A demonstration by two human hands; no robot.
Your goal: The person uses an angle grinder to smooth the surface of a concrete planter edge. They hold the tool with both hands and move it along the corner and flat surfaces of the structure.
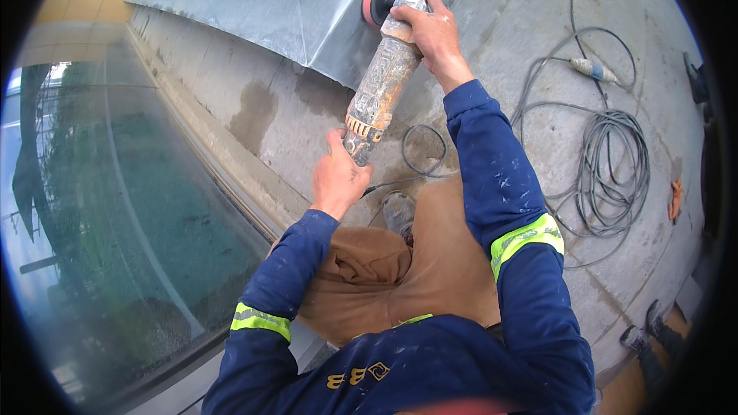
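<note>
Held across in front of me is a dust-caked angle polisher (387, 77), its red-rimmed black disc (380, 0) at the far end. My left hand (339, 177) is closed round the narrow rear of its body. Up at the head, my right hand (435, 34) grips the tool close to the disc. The disc stands on edge against the grey stone slab (307, 19) of a raised planter edge; whether it presses or only skims the stone I cannot tell. A grey cord (396, 180) runs from the tool's rear past my shoe.
Glass (138, 246) lies along the left side behind a stone ledge. A coiled cable (615, 154) with a connector (593, 70) spreads over the paving at right, near an orange-brown object (675, 200). Another person's shoes (644, 330) show at lower right. Soil and plants top the planter.
</note>
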